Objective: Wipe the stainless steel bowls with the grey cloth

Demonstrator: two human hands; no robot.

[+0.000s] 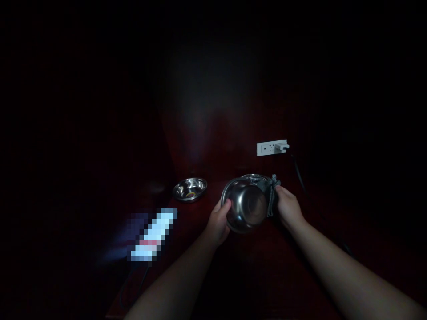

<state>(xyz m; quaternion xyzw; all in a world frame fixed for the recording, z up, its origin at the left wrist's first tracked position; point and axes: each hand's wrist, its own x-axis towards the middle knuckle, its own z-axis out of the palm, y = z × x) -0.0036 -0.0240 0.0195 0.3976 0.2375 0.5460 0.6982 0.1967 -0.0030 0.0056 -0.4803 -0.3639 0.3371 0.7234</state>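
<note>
My left hand (pixel 218 222) grips the left rim of a steel bowl (pixel 245 204), tilted so its inside faces me. My right hand (pixel 288 206) is closed on a grey checked cloth (pixel 272 195) pressed against the bowl's right side. Behind the held bowl, the rim of another steel bowl (pixel 256 177) shows on the dark red table (pixel 253 266). The room is very dark.
A second small steel bowl (pixel 190 188) sits on the table to the left. A glowing blurred screen (pixel 153 234) lies nearer the left edge. A white wall socket (pixel 271 147) holds a plug, its dark cable (pixel 298 171) running down on the right.
</note>
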